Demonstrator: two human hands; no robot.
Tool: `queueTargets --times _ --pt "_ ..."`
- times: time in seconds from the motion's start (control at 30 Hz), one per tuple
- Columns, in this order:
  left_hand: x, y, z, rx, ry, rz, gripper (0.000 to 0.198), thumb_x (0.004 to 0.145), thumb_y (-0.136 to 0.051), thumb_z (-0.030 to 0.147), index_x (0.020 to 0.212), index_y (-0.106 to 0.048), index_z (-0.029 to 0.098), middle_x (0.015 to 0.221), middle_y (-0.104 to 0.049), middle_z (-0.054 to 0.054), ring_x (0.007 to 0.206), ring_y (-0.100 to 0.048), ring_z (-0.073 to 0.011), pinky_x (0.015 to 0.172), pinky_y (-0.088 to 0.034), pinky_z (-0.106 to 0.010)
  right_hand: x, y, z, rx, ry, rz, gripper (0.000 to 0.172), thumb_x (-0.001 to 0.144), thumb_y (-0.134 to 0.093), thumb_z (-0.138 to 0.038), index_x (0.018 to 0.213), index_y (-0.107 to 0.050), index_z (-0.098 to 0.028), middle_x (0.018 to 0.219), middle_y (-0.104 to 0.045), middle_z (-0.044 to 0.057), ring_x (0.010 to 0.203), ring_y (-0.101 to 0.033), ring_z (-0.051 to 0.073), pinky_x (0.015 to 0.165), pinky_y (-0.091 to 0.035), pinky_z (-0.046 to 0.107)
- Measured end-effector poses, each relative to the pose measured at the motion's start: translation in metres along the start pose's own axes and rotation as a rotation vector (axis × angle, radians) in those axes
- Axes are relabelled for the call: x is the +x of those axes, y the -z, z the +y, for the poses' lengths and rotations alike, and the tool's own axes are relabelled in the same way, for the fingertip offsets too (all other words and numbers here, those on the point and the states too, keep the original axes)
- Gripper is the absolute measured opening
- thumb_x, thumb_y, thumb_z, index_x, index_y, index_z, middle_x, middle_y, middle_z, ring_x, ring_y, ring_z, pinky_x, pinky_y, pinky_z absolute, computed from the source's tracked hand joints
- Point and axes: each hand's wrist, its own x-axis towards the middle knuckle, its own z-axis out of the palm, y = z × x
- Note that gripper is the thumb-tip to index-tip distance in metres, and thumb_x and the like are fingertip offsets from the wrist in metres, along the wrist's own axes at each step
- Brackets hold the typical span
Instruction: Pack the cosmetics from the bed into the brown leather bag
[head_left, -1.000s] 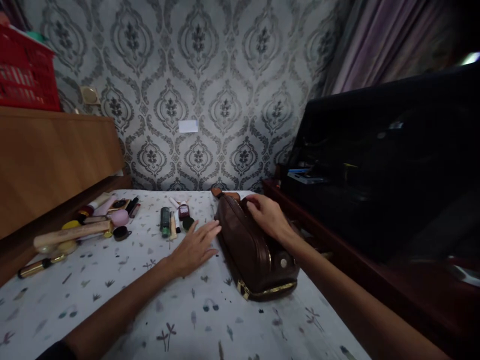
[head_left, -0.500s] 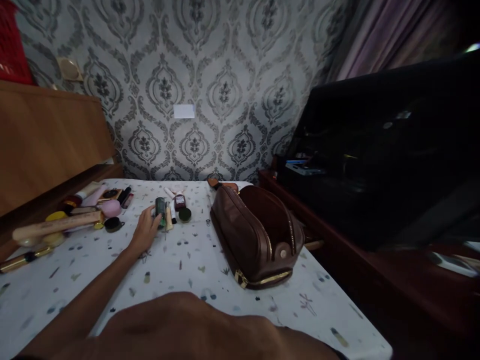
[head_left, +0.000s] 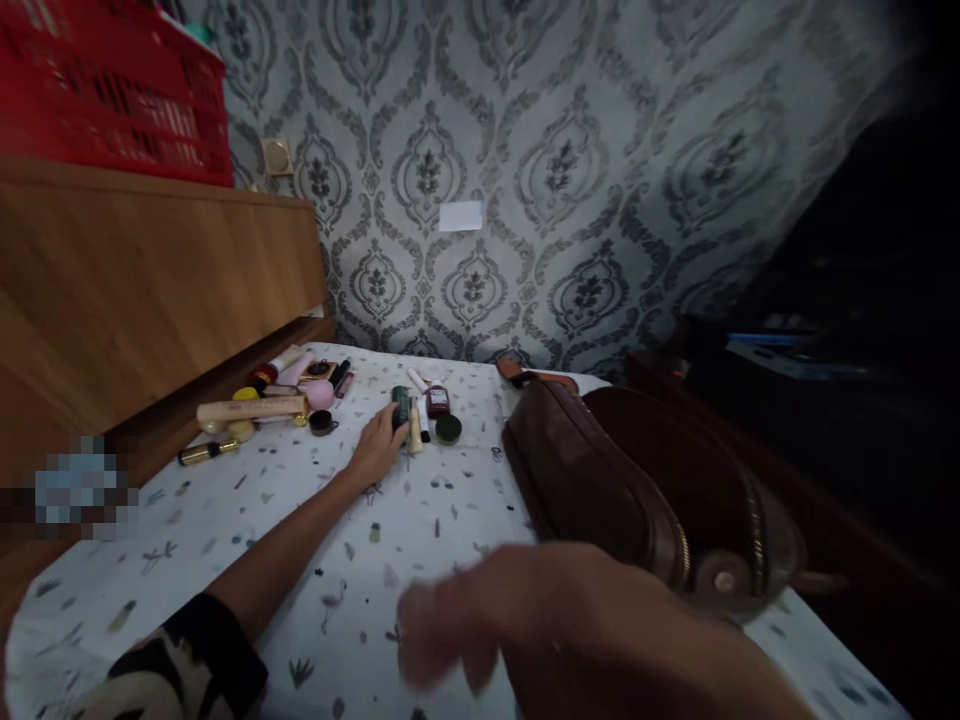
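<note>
The dark green cylindrical bottle (head_left: 401, 400) lies on the far half of the white desk (head_left: 442, 510), just beside a slim beige tube (head_left: 416, 430). I have the left arm stretched forward from a black patterned sleeve (head_left: 225, 635), with the left hand (head_left: 375, 448) at the bottle, its fingers curled in narrowly against it; I cannot tell whether they grip it. My right hand (head_left: 562, 600) crosses low and close to the head camera, fingertips towards the left; blur keeps me from telling how wide its fingers stand.

Small plant motifs cover the desk, and grey damask wallpaper (head_left: 495, 110) backs it. To the left I see a brown wooden cabinet (head_left: 165, 250).

Beyond my right hand stands a dark brown, leather-like bag (head_left: 570, 480), its gold-toothed zip (head_left: 756, 530) parted around a dark interior; I cannot make out any contents. On the cabinet sits a red slotted plastic basket (head_left: 206, 130), pale shapes showing through its slots.
</note>
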Motion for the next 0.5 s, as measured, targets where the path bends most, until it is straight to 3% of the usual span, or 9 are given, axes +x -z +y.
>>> queueTargets --times 0.03,0.07,0.13,0.23,0.33,0.4,0.5 --pt "0.000 -0.001 0.000 0.008 0.003 -0.002 0.049 0.098 -0.043 0.038 0.139 -0.041 0.014 0.138 -0.054 -0.017 0.128 -0.052 -0.0277 0.111 -0.039 -0.043 0.020 0.001 0.006 0.018 0.054 -0.010 0.031 0.093 -0.052 -0.054 0.115 -0.068 -0.038 0.089 -0.071 0.004 0.095 -0.068 0.021 0.072 -0.057 0.032" --pt "0.000 -0.001 0.000 0.016 0.005 -0.005 0.050 0.098 -0.043 0.039 0.140 -0.041 0.013 0.138 -0.054 -0.017 0.129 -0.052 -0.0281 0.111 -0.039 -0.043 0.040 -0.001 0.017 0.050 0.198 0.051 0.027 0.097 -0.049 -0.041 0.112 -0.070 -0.034 0.095 -0.071 0.005 0.094 -0.068 0.020 0.076 -0.058 0.033" --pt "0.000 -0.003 -0.001 0.030 0.003 -0.016 0.051 0.098 -0.042 0.039 0.142 -0.040 0.013 0.139 -0.054 -0.016 0.130 -0.051 -0.0285 0.111 -0.039 -0.043 0.072 -0.012 0.055 0.049 0.255 0.210 0.032 0.097 -0.042 -0.018 0.109 -0.071 -0.026 0.106 -0.070 0.006 0.102 -0.065 0.019 0.090 -0.054 0.036" --pt "0.001 -0.005 -0.003 0.050 -0.015 -0.044 0.050 0.098 -0.041 0.040 0.144 -0.039 0.018 0.143 -0.052 -0.014 0.134 -0.047 -0.0280 0.112 -0.036 -0.047 0.095 -0.036 0.133 -0.112 0.040 0.369 0.034 0.085 -0.048 -0.011 0.109 -0.069 -0.022 0.111 -0.067 0.008 0.108 -0.062 0.022 0.099 -0.050 0.040" --pt "0.000 -0.007 -0.005 0.074 -0.018 -0.064 0.051 0.099 -0.039 0.042 0.146 -0.037 0.020 0.148 -0.047 -0.014 0.140 -0.040 -0.0273 0.115 -0.032 -0.049 0.095 -0.056 0.200 -0.192 -0.187 0.535 0.036 0.080 -0.050 -0.015 0.112 -0.065 -0.019 0.108 -0.065 0.011 0.107 -0.060 0.026 0.098 -0.050 0.045" --pt "0.000 -0.008 -0.006 0.095 -0.006 -0.073 0.053 0.100 -0.038 0.043 0.147 -0.036 0.020 0.149 -0.046 -0.015 0.143 -0.037 -0.0282 0.115 -0.031 -0.050 0.090 -0.066 0.224 -0.216 -0.237 0.597 0.038 0.078 -0.049 -0.015 0.114 -0.064 -0.018 0.109 -0.063 0.011 0.109 -0.059 0.027 0.100 -0.048 0.047" --pt "-0.001 -0.006 -0.003 0.125 0.005 -0.085 0.055 0.100 -0.038 0.044 0.148 -0.036 0.020 0.149 -0.047 -0.016 0.143 -0.037 -0.0301 0.115 -0.030 -0.054 0.086 -0.076 0.234 -0.253 -0.203 0.605 0.042 0.081 -0.048 -0.017 0.122 -0.059 -0.018 0.124 -0.057 0.013 0.122 -0.052 0.027 0.107 -0.043 0.048"
